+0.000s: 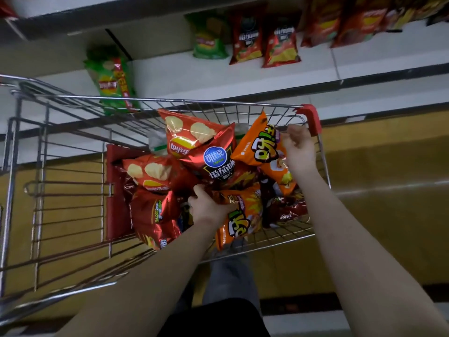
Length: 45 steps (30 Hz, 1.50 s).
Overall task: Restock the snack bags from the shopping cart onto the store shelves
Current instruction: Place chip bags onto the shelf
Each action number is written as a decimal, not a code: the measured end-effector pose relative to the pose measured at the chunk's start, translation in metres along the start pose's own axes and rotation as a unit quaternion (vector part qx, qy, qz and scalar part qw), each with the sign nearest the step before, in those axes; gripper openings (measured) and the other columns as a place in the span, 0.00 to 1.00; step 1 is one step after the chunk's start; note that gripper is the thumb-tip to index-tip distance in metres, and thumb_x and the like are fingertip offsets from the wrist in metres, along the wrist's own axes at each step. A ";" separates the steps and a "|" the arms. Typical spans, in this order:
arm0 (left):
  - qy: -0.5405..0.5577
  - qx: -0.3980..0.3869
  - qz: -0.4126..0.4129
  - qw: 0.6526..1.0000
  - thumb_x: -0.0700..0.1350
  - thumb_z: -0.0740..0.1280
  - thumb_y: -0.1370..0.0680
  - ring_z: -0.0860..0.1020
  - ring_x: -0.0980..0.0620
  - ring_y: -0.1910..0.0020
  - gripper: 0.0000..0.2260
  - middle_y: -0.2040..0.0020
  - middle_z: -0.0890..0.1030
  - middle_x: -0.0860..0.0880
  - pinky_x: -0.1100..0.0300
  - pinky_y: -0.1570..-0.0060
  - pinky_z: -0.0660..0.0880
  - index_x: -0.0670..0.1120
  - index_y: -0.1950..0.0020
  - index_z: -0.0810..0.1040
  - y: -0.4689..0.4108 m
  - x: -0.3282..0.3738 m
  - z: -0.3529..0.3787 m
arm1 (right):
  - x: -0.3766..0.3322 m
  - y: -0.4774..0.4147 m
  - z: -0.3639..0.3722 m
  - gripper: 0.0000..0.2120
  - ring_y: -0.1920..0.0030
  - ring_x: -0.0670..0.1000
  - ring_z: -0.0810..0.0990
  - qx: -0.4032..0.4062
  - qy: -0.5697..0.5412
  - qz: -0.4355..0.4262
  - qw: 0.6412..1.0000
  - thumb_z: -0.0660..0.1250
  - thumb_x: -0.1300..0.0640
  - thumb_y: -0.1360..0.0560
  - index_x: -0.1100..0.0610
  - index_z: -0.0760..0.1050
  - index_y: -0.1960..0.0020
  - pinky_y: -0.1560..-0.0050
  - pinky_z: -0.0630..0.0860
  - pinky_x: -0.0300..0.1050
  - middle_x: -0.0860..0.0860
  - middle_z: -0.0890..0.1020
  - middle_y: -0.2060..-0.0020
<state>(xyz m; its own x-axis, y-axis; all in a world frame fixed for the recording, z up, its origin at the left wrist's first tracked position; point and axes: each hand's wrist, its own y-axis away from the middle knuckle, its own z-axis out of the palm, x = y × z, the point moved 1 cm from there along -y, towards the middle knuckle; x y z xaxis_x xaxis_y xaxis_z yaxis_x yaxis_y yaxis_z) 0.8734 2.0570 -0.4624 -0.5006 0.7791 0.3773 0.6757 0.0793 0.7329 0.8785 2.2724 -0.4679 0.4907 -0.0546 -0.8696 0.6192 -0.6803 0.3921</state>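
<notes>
White shelving (267,76) runs across the far side here, tier over tier, each board edged with a dark strip (364,81). Below it, a yellowish-brown floor (388,203), dully glossy, with a pale streak of reflected light. The upper shelf's underside (73,20) sits in shadow. Dim light overall.

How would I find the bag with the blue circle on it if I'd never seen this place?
Look in the wire shopping cart parked by the shelves, at the middle of the pile of snack bags. The dark red bag lies just beyond the left hand, between a Lay's bag and an orange bag. It alone has a round blue badge above black lettering.
</notes>
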 end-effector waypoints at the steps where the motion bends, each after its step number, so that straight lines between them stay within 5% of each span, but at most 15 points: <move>1: -0.006 -0.009 -0.021 1.000 0.50 0.80 0.36 0.66 0.36 0.32 0.43 0.31 0.62 0.40 0.42 0.35 0.70 0.48 0.31 0.57 -0.001 -0.003 0.001 | 0.003 -0.003 -0.001 0.16 0.37 0.49 0.73 -0.013 0.017 0.001 1.000 0.64 0.57 0.21 0.58 0.70 0.35 0.41 0.69 0.40 0.51 0.76 0.38; 5: -0.008 -0.056 -0.054 0.997 0.44 0.82 0.38 0.66 0.38 0.32 0.45 0.31 0.62 0.40 0.46 0.37 0.70 0.47 0.31 0.55 -0.002 -0.006 0.007 | 0.008 -0.016 -0.002 0.22 0.33 0.52 0.70 -0.073 0.115 -0.008 0.991 0.66 0.58 0.23 0.56 0.66 0.30 0.43 0.70 0.40 0.52 0.71 0.32; 7: -0.008 -0.058 -0.012 0.998 0.41 0.80 0.36 0.71 0.43 0.36 0.39 0.36 0.69 0.42 0.51 0.41 0.73 0.46 0.35 0.57 -0.002 -0.004 0.007 | 0.010 -0.020 -0.005 0.25 0.35 0.51 0.71 -0.098 0.145 -0.012 0.984 0.67 0.57 0.24 0.56 0.65 0.29 0.49 0.73 0.39 0.52 0.70 0.31; 10: -0.006 -0.020 0.065 0.998 0.41 0.76 0.31 0.74 0.48 0.48 0.28 0.46 0.72 0.47 0.56 0.54 0.73 0.47 0.43 0.59 -0.003 0.011 -0.008 | 0.011 -0.029 -0.008 0.28 0.39 0.56 0.76 -0.146 0.165 -0.016 0.975 0.69 0.52 0.25 0.53 0.64 0.28 0.49 0.80 0.52 0.54 0.71 0.33; 13: 0.003 -0.001 0.143 0.990 0.44 0.75 0.30 0.76 0.49 0.47 0.24 0.47 0.74 0.50 0.58 0.54 0.72 0.44 0.39 0.67 -0.008 0.034 -0.034 | 0.009 -0.036 -0.008 0.28 0.41 0.53 0.75 -0.191 0.172 -0.011 0.966 0.66 0.52 0.23 0.52 0.62 0.27 0.50 0.76 0.47 0.51 0.71 0.35; 16: -0.024 -0.027 0.209 0.977 0.47 0.73 0.27 0.77 0.52 0.44 0.22 0.44 0.79 0.51 0.64 0.51 0.72 0.43 0.35 0.75 -0.015 0.056 -0.060 | 0.008 -0.044 -0.009 0.33 0.36 0.53 0.71 -0.236 0.223 -0.015 0.946 0.68 0.52 0.25 0.51 0.58 0.25 0.41 0.70 0.49 0.53 0.67 0.29; 19: 0.024 -0.033 0.227 0.973 0.48 0.70 0.24 0.77 0.50 0.42 0.16 0.42 0.80 0.49 0.54 0.40 0.74 0.44 0.38 0.77 -0.020 0.070 -0.077 | 0.007 -0.052 -0.010 0.41 0.30 0.58 0.66 -0.243 0.274 0.001 0.930 0.73 0.49 0.29 0.50 0.55 0.24 0.34 0.66 0.54 0.54 0.65 0.27; 22: 0.019 -0.015 0.234 0.972 0.47 0.62 0.19 0.76 0.55 0.56 0.09 0.47 0.77 0.51 0.64 0.57 0.76 0.48 0.40 0.74 -0.016 0.076 -0.084 | 0.007 -0.055 -0.009 0.48 0.28 0.57 0.63 -0.247 0.285 0.010 0.926 0.76 0.47 0.34 0.53 0.54 0.23 0.31 0.63 0.56 0.54 0.64 0.26; 23: 0.008 -0.013 0.233 0.972 0.47 0.59 0.18 0.75 0.56 0.59 0.10 0.48 0.76 0.51 0.66 0.63 0.74 0.48 0.38 0.72 -0.013 0.076 -0.084 | 0.006 -0.054 -0.008 0.48 0.28 0.57 0.64 -0.250 0.287 0.004 0.925 0.77 0.47 0.36 0.55 0.55 0.23 0.31 0.63 0.55 0.54 0.65 0.27; 26: 0.032 -0.023 0.188 0.981 0.50 0.56 0.17 0.75 0.51 0.48 0.16 0.43 0.76 0.48 0.59 0.48 0.73 0.47 0.31 0.68 -0.008 0.072 -0.082 | -0.001 -0.048 -0.008 0.45 0.32 0.57 0.70 -0.240 0.287 -0.028 0.927 0.79 0.50 0.37 0.60 0.63 0.27 0.33 0.67 0.54 0.56 0.72 0.32; 31: 0.206 -0.077 0.052 0.974 0.60 0.67 0.26 0.76 0.47 0.44 0.20 0.45 0.79 0.51 0.46 0.39 0.72 0.54 0.38 0.71 0.006 0.077 -0.090 | -0.031 -0.030 -0.018 0.29 0.46 0.51 0.78 -0.182 0.188 -0.074 0.962 0.77 0.48 0.35 0.57 0.75 0.38 0.44 0.74 0.49 0.49 0.81 0.48; 37: 0.075 -0.133 0.100 0.983 0.56 0.81 0.48 0.62 0.42 0.28 0.56 0.26 0.60 0.46 0.44 0.35 0.66 0.56 0.25 0.56 0.021 0.088 -0.115 | -0.072 -0.007 -0.013 0.22 0.52 0.48 0.79 -0.156 0.129 -0.113 0.973 0.77 0.43 0.37 0.50 0.75 0.49 0.45 0.77 0.50 0.46 0.81 0.54; 39: 0.088 -0.135 0.108 0.981 0.49 0.84 0.46 0.67 0.40 0.32 0.53 0.29 0.64 0.42 0.42 0.35 0.68 0.55 0.28 0.58 0.025 0.091 -0.127 | -0.086 0.001 -0.007 0.29 0.49 0.52 0.80 -0.149 0.122 -0.117 0.974 0.75 0.33 0.44 0.49 0.75 0.51 0.44 0.77 0.53 0.50 0.81 0.50; 42: 0.177 -0.086 0.141 0.970 0.37 0.78 0.34 0.70 0.48 0.43 0.37 0.43 0.69 0.48 0.56 0.50 0.71 0.47 0.32 0.60 0.033 0.092 -0.155 | -0.109 0.011 0.004 0.40 0.46 0.54 0.78 -0.159 0.109 -0.140 0.971 0.72 0.25 0.52 0.50 0.75 0.48 0.44 0.77 0.56 0.51 0.80 0.48; 45: 0.212 -0.009 0.168 0.963 0.40 0.79 0.35 0.68 0.45 0.37 0.34 0.40 0.69 0.46 0.50 0.39 0.69 0.48 0.37 0.62 0.036 0.084 -0.183 | -0.139 0.025 0.014 0.38 0.46 0.50 0.77 -0.152 0.087 -0.162 0.971 0.78 0.38 0.42 0.53 0.71 0.39 0.44 0.75 0.47 0.49 0.79 0.46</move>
<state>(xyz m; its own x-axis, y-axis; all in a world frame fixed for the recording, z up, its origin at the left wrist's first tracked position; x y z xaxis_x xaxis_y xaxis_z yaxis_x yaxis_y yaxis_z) 0.7565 2.0115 -0.3009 -0.4341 0.4354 0.7887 0.8301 -0.1468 0.5380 0.8167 2.2527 -0.3418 0.3196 0.2677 -0.9090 0.8977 -0.3927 0.1999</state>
